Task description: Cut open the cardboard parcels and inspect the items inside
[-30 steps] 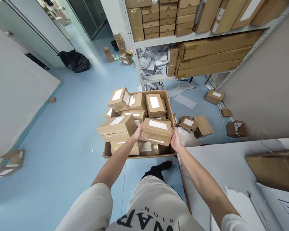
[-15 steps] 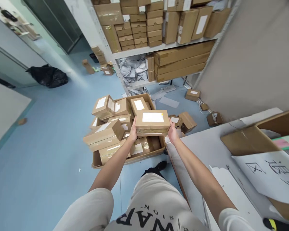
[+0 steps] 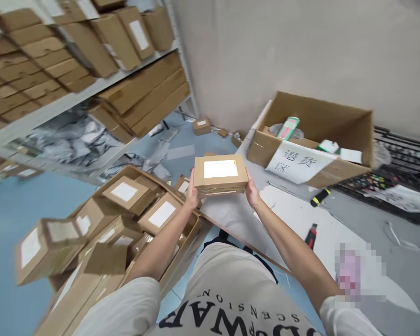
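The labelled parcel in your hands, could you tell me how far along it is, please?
Done: the labelled parcel is out of the floor carton. In hand: left hand and right hand hold it above the table. Left: many parcels remain in that carton.

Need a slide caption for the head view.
Left hand and right hand hold a flat brown cardboard parcel with a white label above the white table's edge.

The small box [image 3: 220, 175], earlier resting among the parcels in the floor carton [image 3: 133, 219], now hangs lifted between both hands above the white table's [image 3: 301, 219] edge.
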Demonstrator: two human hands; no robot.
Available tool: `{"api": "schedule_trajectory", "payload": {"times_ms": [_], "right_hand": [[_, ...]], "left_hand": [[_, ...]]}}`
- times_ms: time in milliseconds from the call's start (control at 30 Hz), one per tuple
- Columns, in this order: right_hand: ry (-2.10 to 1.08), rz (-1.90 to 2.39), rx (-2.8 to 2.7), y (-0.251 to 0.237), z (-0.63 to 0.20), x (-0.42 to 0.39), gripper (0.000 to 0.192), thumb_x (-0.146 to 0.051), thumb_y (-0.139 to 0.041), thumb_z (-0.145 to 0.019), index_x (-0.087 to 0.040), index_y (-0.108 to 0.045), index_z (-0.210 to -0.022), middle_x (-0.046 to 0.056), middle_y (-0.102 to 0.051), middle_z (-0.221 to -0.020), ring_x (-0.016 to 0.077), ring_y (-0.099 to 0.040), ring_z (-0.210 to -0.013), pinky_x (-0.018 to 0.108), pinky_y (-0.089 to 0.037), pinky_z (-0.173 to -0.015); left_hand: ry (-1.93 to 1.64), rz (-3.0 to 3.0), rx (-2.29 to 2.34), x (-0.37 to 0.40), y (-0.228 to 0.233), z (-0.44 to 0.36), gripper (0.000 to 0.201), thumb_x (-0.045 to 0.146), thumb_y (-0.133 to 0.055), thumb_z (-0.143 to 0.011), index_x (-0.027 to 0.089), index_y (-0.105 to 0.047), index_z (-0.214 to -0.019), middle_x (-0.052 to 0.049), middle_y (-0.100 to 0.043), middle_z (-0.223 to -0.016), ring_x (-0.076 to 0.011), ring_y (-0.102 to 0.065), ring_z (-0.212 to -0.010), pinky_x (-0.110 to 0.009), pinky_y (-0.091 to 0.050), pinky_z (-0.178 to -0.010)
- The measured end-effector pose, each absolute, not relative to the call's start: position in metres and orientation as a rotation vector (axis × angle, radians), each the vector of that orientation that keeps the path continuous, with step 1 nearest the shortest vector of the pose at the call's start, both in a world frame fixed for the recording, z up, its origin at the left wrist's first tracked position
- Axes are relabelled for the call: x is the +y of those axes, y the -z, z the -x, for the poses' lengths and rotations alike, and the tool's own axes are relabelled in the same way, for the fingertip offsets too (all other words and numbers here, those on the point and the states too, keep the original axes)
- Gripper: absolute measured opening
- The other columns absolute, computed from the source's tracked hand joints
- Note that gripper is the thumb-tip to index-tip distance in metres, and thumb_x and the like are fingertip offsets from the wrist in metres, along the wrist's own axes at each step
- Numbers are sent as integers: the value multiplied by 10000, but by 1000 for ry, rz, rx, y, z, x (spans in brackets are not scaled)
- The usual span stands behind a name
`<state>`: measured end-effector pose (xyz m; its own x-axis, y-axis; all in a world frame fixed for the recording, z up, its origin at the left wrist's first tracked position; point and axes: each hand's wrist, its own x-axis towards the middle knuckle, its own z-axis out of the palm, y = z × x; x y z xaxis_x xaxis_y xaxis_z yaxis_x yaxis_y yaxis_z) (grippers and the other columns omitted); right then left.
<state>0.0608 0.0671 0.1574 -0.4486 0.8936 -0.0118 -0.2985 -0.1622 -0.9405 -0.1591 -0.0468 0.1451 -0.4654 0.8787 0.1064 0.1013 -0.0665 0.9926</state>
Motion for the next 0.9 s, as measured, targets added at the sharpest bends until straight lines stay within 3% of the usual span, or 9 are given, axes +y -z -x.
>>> {"api": "schedule_trajectory", "payload": {"times_ms": [167,367,533,900], "right_hand": [[-1481,888,-1114,-147,-142,59,790,-750,-382,-755,-289,-368,-1396,-10,-374,-1463,208,-254,-1382,399,-206,-1135],[-1282,978,-871,-123,-219,15,722,-734,-384,-778,-255,-468,-1311,46,-418,-1435,242,-342,-1337,434,-267,-1103],[-1190,1112,-641,-91,-265,-27,636,-722,-421,-774,-250,-543,-1182,71,-501,-1366,245,-434,-1275,456,-350,-1043],[-1333,1273,-474,-43,-294,-51,479,-702,-505,-736,-237,-555,-841,55,-517,-1354,251,-514,-1210,424,-457,-948]], "left_hand": [[-1499,-1401,1290,3,-150,101,977,815,-351,-706,187,-231,-1445,-110,-244,-1510,-296,-168,-1401,-359,-186,-1143],[-1261,-1336,978,26,-123,36,918,786,-425,-703,193,-280,-1389,-161,-295,-1472,-314,-282,-1356,-424,-284,-1088],[-1189,-1238,863,21,-85,-12,776,738,-470,-729,186,-372,-1265,-187,-273,-1477,-295,-306,-1349,-437,-273,-1089],[-1012,-1216,1012,-19,-27,-28,670,685,-561,-712,182,-362,-1108,-253,-164,-1499,-317,-442,-1260,-471,-359,-1011]]}}
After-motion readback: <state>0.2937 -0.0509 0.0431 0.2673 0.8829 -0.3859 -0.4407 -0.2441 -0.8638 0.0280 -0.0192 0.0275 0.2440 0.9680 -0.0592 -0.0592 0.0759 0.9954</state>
